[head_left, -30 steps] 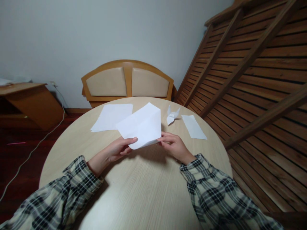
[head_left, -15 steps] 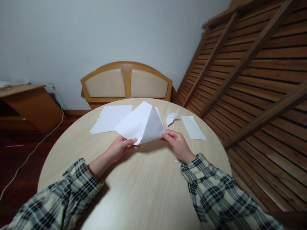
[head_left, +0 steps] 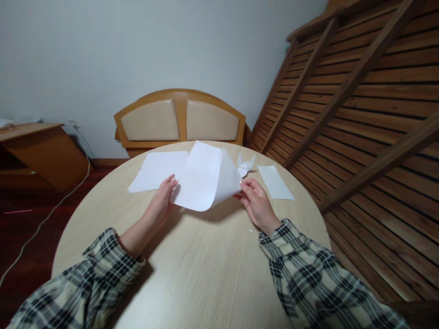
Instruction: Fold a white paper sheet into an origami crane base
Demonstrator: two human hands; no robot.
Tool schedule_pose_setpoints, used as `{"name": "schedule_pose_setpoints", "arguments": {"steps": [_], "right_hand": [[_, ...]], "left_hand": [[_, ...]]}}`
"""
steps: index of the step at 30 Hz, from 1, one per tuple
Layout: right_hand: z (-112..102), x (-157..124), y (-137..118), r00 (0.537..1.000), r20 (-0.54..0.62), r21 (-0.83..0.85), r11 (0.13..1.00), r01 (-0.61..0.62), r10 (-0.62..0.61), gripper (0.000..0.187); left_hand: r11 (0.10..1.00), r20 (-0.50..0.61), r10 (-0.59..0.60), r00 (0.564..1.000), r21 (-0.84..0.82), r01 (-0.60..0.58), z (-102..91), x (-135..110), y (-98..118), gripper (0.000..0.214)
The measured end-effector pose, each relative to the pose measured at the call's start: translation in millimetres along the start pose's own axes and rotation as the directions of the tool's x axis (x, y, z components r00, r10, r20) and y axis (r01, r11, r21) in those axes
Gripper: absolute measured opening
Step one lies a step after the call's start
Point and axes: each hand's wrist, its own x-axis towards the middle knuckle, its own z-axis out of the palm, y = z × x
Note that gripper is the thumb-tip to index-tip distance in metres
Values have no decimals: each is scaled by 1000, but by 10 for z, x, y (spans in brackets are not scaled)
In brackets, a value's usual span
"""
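Between my two hands a sheet of white paper (head_left: 200,176) is raised above the round table, its right part folded over and its near edge curving downward. My left hand (head_left: 163,196) grips the paper's left corner, thumb on top and the other fingers mostly hidden underneath. On the other side, my right hand (head_left: 255,201) pinches the corner of the folded flap between thumb and fingers. Just beyond my right hand stands a folded paper crane (head_left: 246,165), partly covered by the sheet.
A stack of white paper (head_left: 151,171) lies at the table's far left. To the right is a narrow paper strip (head_left: 276,183), and a tiny paper scrap (head_left: 250,230) lies by my right cuff. Past the round table (head_left: 206,274) are a headboard (head_left: 181,119) and slatted wood (head_left: 370,105).
My left hand has shifted left and up to the sheet's left corner. The folded flap has opened wider, leaning right with my right hand, and the near edge now bows.
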Motion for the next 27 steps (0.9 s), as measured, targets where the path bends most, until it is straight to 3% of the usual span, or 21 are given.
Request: {"name": "schedule_pose_setpoints", "arguments": {"steps": [2,4,8,12,14,19,25,27], "right_hand": [[-6,2,9,1000,15,-44,999,2,-2,32],[-10,-5,22,999,54,-100,995,9,-4,32],[-10,-34,33,987,158,-221,975,32,3,30],[8,-66,-3,976,216,-310,949,59,10,28],[18,-79,-29,970,243,-320,946,52,28,27],[10,-73,-48,958,281,-314,949,30,63,26],[-82,-5,-66,965,262,-309,949,67,17,25],[-106,8,-94,967,255,-304,951,56,25,25]], "left_hand": [[993,-144,113,983,35,-110,-86,82,59,39],[969,-187,226,956,144,-201,-157,125,94,37],[771,-34,498,866,476,-424,-184,81,100,37],[558,172,596,784,613,-559,-120,-25,130,40],[535,211,573,792,635,-557,-89,-67,174,39],[612,266,381,885,645,-458,-61,-111,246,30],[498,261,360,896,758,-421,-70,-97,225,28],[523,275,291,916,756,-393,-62,-100,229,30]]}}
